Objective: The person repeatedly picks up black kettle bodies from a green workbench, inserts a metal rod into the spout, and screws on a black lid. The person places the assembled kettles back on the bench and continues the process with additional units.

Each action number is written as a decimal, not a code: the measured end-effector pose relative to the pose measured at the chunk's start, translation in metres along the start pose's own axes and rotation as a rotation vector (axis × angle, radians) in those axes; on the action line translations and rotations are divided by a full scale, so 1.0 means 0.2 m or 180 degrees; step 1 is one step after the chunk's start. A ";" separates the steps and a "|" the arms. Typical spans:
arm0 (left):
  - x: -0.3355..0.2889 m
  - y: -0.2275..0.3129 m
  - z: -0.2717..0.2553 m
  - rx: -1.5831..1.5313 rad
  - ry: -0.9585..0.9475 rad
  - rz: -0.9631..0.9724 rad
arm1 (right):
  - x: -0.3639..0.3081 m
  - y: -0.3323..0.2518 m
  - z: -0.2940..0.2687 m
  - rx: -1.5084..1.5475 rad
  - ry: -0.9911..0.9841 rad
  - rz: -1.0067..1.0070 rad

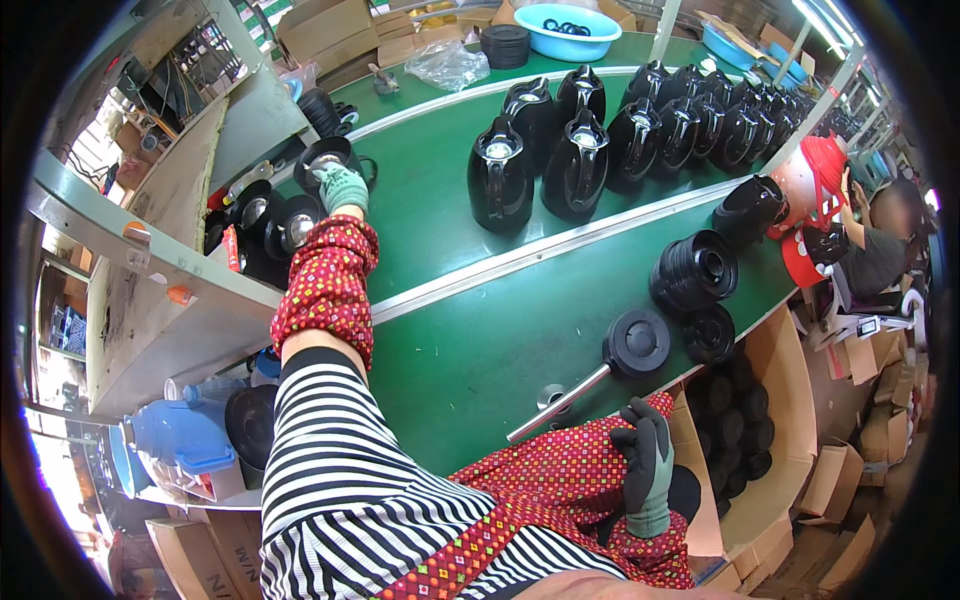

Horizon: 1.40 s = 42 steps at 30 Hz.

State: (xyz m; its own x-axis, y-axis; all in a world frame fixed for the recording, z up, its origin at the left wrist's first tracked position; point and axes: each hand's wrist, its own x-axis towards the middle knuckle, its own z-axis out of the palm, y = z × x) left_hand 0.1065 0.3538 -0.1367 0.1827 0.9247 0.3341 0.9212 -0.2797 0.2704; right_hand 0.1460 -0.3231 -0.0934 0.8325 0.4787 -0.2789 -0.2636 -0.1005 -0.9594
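At the upper left, my left hand (343, 190), in a pale green glove, reaches out and grips the edge of a black jug (330, 153) that lies with its shiny mouth showing. The fingertips are partly hidden at its rim. More black jugs (293, 225) with metallic insides sit just left of that hand. Close to my body, my right hand (650, 468) in a dark-palmed green glove hovers over my red patterned apron. Its fingers are loosely bent and apart, with nothing seen in them. A round black lid (637, 342) and a metal rod (560, 402) lie beyond it.
Rows of black jugs (500, 175) stand on the green table (470, 330), beyond a pale rail. Stacked black lids (693, 270) sit at right, above an open carton (785, 400) of black parts. A blue basin (567, 35) stands at the back. Another person works far right.
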 end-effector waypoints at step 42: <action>-2.06 0.18 -0.74 -0.4944 -0.6240 -0.0073 | 0.44 -0.20 -0.02 -0.1828 -0.1273 -0.0714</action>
State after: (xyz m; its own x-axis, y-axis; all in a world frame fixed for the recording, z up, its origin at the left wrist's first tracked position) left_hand 0.0142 -0.0761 -0.1313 0.9477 -0.2191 -0.2322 0.3192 0.6381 0.7007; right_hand 0.2312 -0.2803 -0.0793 0.5661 0.8121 -0.1417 0.2805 -0.3514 -0.8932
